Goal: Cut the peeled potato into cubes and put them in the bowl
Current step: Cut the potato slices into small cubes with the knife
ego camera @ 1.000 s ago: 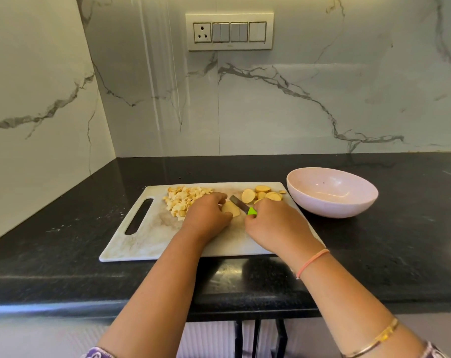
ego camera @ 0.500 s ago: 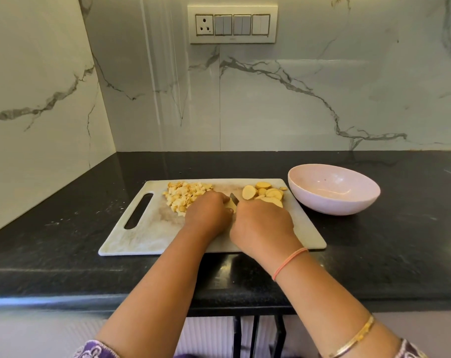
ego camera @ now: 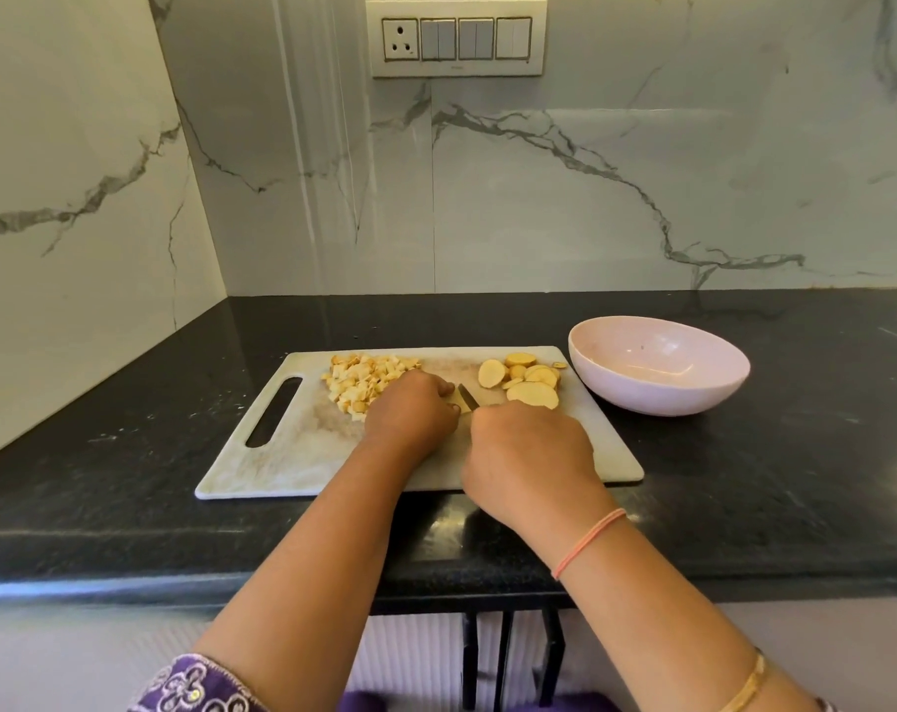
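Over the near half of the scratched white cutting board (ego camera: 292,454), the right hand (ego camera: 531,454) curls its fingers around the knife (ego camera: 468,397), and the left hand (ego camera: 410,411) pins a potato piece (ego camera: 456,406) with curled fingers. It is better to keep those fingertips tucked back and cut straight down. At the board's far edge lie matte cubes (ego camera: 367,380) and round slices (ego camera: 531,382). Right of the board stands the smooth pink bowl (ego camera: 657,398), empty.

The light is bright and even, soft, and seems to come from above. The glossy black counter (ego camera: 796,480) gives pale glare near its front edge. Shadows are weak. Straight lines bend toward the edges; focus is sharp.
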